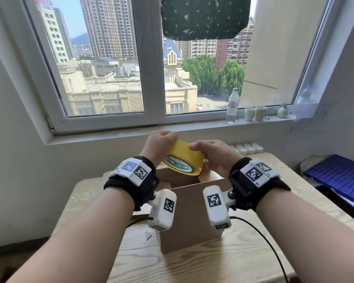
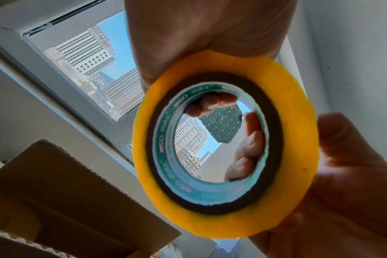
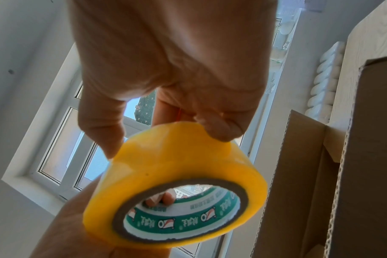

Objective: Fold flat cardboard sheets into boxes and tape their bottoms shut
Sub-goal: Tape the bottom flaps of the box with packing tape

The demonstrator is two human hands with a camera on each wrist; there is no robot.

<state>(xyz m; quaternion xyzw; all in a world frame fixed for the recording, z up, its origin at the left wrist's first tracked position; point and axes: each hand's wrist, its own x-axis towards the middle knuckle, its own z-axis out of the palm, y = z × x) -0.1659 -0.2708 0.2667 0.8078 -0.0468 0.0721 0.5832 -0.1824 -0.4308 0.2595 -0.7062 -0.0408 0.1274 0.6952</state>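
Note:
A roll of yellow tape (image 1: 184, 158) with a green-printed core is held above an upright brown cardboard box (image 1: 188, 213) whose top stands open. My left hand (image 1: 164, 139) grips the roll from the left, and its fingertips (image 2: 212, 104) show inside the core. My right hand (image 1: 204, 148) holds the roll's outer band from the right, thumb (image 3: 102, 125) on one side and a curled finger (image 3: 219, 129) at the tape's edge. The wrist views show the tape roll (image 2: 225, 144) (image 3: 177, 165) close up, with the box (image 3: 365, 157) beside it.
The box stands on a light wooden table (image 1: 243, 262), with a black cable (image 1: 264, 237) trailing to its right. A water bottle (image 1: 232, 105), paper cups (image 1: 254, 113) and a small vase (image 1: 282, 111) line the window sill. A blue crate (image 1: 339, 176) lies at the right.

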